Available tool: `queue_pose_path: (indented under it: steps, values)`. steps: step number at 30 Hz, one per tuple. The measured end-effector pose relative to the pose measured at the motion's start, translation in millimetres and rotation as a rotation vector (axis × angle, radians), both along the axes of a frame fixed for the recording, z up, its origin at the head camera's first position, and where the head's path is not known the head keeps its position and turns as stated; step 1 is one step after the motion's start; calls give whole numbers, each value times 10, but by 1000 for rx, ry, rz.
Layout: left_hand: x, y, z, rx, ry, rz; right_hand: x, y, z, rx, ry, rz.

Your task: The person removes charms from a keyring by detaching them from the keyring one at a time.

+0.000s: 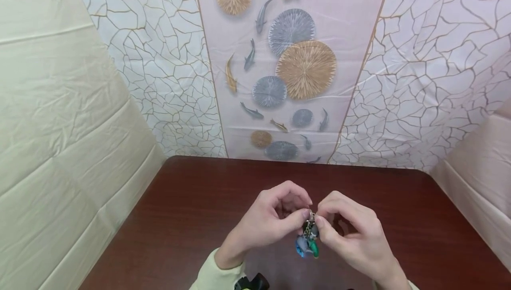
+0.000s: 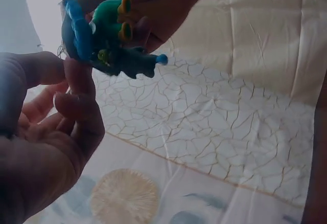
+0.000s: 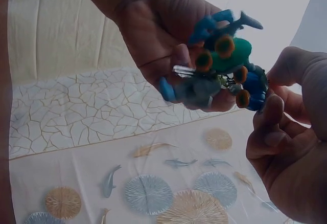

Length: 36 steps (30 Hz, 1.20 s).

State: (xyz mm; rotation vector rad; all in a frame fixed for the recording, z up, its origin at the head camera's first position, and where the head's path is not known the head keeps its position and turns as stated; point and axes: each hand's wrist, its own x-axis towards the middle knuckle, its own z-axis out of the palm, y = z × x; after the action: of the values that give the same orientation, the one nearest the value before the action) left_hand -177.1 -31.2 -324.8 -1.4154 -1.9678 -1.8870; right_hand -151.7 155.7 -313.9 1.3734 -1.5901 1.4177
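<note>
A key ring (image 1: 311,214) hangs between both hands with a cluster of small charms below it. My left hand (image 1: 275,214) pinches the ring from the left, thumb tip at the metal. From the other side my right hand (image 1: 357,232) pinches at the ring with thumb and index finger. Beneath the fingertips dangle a green charm (image 1: 313,248) and a grey-blue charm (image 1: 302,244) on short chains. In the right wrist view the green charm (image 3: 235,55) shows orange round ends, and a shiny metal strip (image 3: 184,71) sticks out beside it.
Below the hands lies a dark red-brown tabletop (image 1: 191,210). A patterned cloth (image 1: 275,117) with fish and round motifs hangs behind it, and cream cloth (image 1: 80,148) covers the left side. A black-and-yellow device (image 1: 252,282) sits near the left sleeve.
</note>
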Motion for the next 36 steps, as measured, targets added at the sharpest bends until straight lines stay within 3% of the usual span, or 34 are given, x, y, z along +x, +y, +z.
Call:
queue_pose_path:
  steps: [5,14,27,33,36]
  values:
    - [26,30,11,-23,156,63,-16,15,-8,-2,-13,-29]
    - [23,51,-1,-76,279,219,-7,25,-33,28,-53,-33]
    - [12,52,8,-121,249,288,29,-18,4,45,-41,-58]
    - [21,43,8,-130,151,272,37,-26,-4,46,-43,-60]
    - [17,39,3,-128,165,268,32,-23,-1,42,-46,-47]
